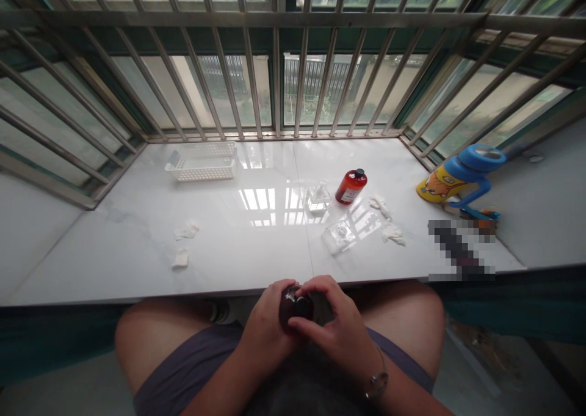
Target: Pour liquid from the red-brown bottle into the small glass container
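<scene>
Below the table's front edge, a dark red bottle with a black cap is held over my lap. My left hand wraps round its body from the left. The thumb and forefinger of my right hand curve round the cap at its top. On the white table, a red bottle with a black cap and a label stands upright. Beside it are two clear glass containers, one farther back and one nearer the front.
A white perforated basket sits at the back left. Crumpled tissues lie on the left, others on the right. A blue and yellow flask and a pixelated dark object are far right. Metal bars line the back.
</scene>
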Demonstrator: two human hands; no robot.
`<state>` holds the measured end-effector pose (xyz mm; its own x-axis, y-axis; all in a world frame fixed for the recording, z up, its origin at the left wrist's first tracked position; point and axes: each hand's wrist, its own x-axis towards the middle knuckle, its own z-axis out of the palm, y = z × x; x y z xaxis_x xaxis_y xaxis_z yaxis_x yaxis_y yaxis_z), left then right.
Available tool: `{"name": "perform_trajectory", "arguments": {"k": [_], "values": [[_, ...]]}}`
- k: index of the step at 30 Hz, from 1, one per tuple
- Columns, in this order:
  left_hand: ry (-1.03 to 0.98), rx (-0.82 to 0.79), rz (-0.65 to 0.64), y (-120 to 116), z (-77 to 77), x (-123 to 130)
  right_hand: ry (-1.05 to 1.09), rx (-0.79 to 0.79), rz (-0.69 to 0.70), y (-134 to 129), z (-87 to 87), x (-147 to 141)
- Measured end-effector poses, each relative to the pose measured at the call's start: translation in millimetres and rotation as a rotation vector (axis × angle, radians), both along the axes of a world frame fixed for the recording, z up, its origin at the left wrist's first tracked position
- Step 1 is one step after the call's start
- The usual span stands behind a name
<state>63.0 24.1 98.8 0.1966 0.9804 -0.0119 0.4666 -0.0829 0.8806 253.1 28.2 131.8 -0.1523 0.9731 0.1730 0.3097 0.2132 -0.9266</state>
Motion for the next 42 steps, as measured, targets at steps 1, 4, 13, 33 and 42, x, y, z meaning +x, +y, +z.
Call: {"name": "perform_trajectory", "arguments": {"k": [1, 4, 13, 33, 42], "values": [[-0.003, 0.004, -0.003, -0.2, -0.2, 0.2, 0.000, -0.011, 0.002, 0.0, 0.8, 0.1], [-0.010, 0.018, -0.006, 0.2, -1.1, 0.6, 0.008, -0.024, 0.014, 0.4, 2.3, 0.1], [-0.014, 0.008, -0.034, 1.8, 0.1, 1.4, -0.027, 0.105, 0.045, 5.1, 2.8, 5.3], [-0.047, 0.228, 0.127, 164.7, 19.8, 75.2, -0.516, 0.131, -0.575, 75.3, -58.9, 114.4], [-0.093, 0.200, 0.073, 201.0, -6.3, 123.6, -0.443, 0.020, -0.636, 15.3, -62.2, 142.3]]}}
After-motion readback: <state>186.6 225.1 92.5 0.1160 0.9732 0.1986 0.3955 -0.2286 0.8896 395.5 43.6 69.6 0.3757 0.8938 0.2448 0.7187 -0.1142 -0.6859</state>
